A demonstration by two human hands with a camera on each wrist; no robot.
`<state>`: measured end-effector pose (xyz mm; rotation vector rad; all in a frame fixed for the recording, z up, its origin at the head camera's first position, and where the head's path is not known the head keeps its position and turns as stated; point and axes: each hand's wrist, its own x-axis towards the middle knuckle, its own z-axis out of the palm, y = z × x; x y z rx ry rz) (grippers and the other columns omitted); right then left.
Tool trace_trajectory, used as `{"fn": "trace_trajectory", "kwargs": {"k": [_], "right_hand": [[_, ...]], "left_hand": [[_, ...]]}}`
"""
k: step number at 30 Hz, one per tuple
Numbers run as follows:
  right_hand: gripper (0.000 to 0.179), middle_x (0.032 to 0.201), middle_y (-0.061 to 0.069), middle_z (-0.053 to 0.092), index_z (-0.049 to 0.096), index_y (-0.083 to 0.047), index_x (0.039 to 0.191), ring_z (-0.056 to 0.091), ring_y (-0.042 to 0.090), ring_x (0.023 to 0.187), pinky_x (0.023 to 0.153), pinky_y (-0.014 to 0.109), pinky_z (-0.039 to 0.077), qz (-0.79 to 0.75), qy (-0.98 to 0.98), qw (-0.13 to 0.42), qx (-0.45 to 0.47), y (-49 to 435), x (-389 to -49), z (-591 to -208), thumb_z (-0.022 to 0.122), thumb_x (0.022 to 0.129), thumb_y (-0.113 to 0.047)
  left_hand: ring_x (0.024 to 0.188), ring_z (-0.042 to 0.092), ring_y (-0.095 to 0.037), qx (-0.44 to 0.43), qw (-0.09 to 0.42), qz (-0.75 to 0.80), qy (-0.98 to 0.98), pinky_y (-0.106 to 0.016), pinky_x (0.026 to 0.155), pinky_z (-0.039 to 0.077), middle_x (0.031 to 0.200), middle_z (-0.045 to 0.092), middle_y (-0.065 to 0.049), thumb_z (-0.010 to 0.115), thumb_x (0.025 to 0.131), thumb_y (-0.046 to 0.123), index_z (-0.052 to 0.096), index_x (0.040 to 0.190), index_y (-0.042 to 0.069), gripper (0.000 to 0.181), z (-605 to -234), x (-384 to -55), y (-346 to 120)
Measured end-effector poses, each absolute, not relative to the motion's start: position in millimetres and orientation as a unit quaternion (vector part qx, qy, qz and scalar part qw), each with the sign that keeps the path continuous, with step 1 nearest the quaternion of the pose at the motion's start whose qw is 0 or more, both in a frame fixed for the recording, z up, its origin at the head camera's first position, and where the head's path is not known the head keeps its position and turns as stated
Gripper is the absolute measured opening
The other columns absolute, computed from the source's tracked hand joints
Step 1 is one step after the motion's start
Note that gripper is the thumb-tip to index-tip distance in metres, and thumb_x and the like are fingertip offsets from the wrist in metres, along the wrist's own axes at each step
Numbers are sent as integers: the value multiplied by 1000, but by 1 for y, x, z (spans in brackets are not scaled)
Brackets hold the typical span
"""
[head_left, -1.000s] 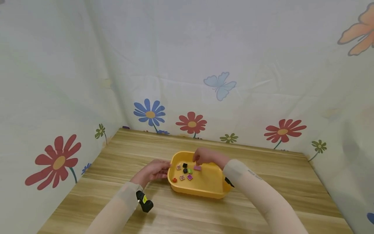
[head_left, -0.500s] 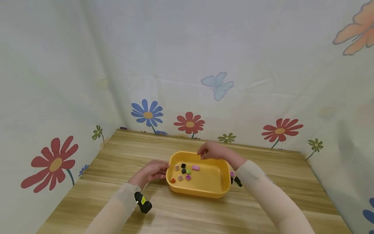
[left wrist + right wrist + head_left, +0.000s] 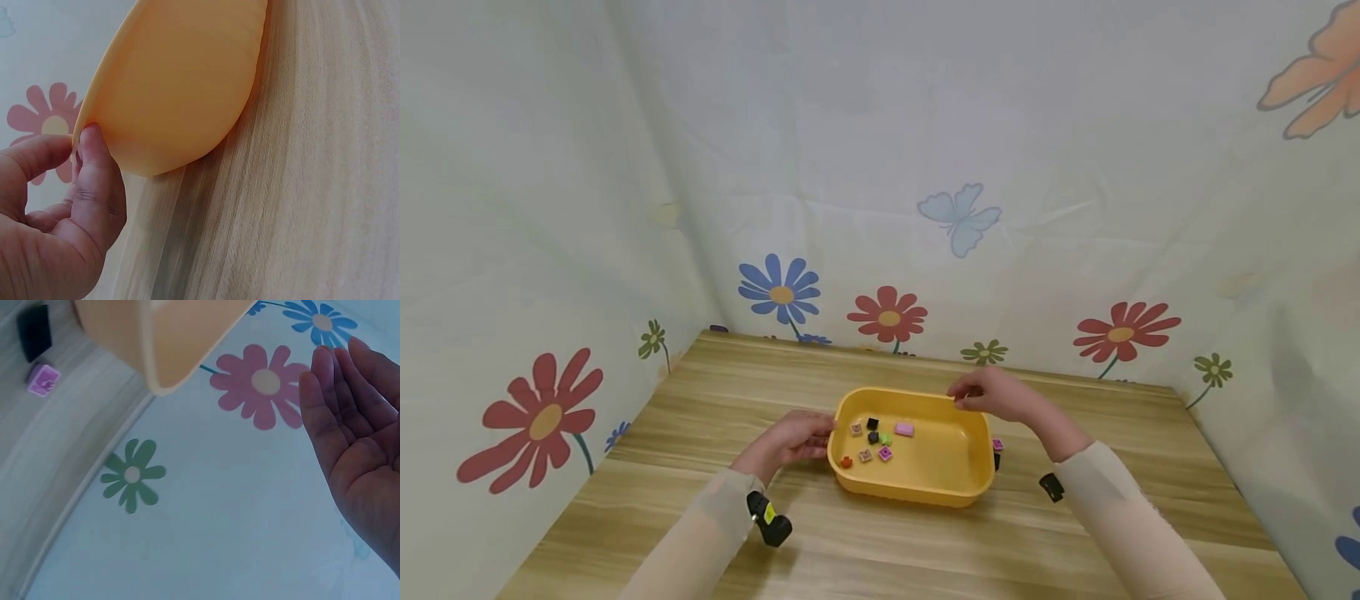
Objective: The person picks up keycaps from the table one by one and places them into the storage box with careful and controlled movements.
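A shallow yellow tray point(image 3: 936, 471) stands on the wooden table. At its left end my left hand point(image 3: 793, 436) pinches the rim between thumb and fingers, plain in the left wrist view on the tray wall point(image 3: 181, 81). Inside, mostly to the left, lie small pieces: a pink block point(image 3: 905, 429), a green piece point(image 3: 886, 439), two black ones, two tan patterned squares, a magenta square point(image 3: 885, 453) and a red piece point(image 3: 846, 462). Over the tray's far right rim is my right hand point(image 3: 996, 393); the right wrist view shows its fingers loosely bent, holding nothing.
Just outside the tray's right end, a magenta piece point(image 3: 44, 380) and a black piece point(image 3: 34, 332) lie on the table point(image 3: 1075, 517). A white curtain point(image 3: 850, 150) printed with flowers and butterflies hangs behind the table and along both sides.
My right hand has lifted away from the pink block and moved right to the tray's far right rim. The block stays in the tray. My left hand keeps its hold.
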<state>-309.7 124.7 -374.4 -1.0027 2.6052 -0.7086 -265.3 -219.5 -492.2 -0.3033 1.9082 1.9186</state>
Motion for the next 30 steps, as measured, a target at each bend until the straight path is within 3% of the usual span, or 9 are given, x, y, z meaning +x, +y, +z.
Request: {"fn": "trace_trajectory", "kwargs": {"k": [8, 18, 24, 30], "right_hand": [[24, 104, 20, 73, 70, 10, 115, 68, 21, 91, 83, 38, 63, -315, 898, 83, -295, 164, -296, -397, 63, 99, -6], [27, 103, 20, 74, 68, 11, 119, 69, 23, 91, 74, 25, 60, -335, 908, 60, -243, 193, -289, -431, 66, 97, -6], [31, 111, 26, 72, 65, 11, 123, 70, 33, 95, 79, 40, 63, -336, 917, 46, -212, 197, -288, -450, 66, 97, -5], [31, 117, 32, 69, 64, 13, 123, 69, 39, 99, 83, 46, 63, -332, 920, 51, -203, 203, -292, -469, 65, 95, 1]], "left_hand": [[78, 66, -9, -117, 207, 687, 686, -19, 67, 62, 93, 69, -2, 56, 104, 12, 46, 145, -12, 49, -490, -264, -218], [77, 66, -8, -114, 207, 687, 688, -19, 66, 61, 93, 70, -2, 56, 104, 13, 47, 144, -12, 48, -489, -263, -219], [76, 65, -8, -119, 206, 680, 693, -18, 65, 61, 93, 68, -1, 57, 104, 14, 47, 145, -11, 49, -490, -264, -220], [76, 65, -7, -115, 207, 688, 686, -17, 64, 61, 91, 68, -1, 56, 104, 13, 46, 143, -12, 47, -489, -264, -220]]}}
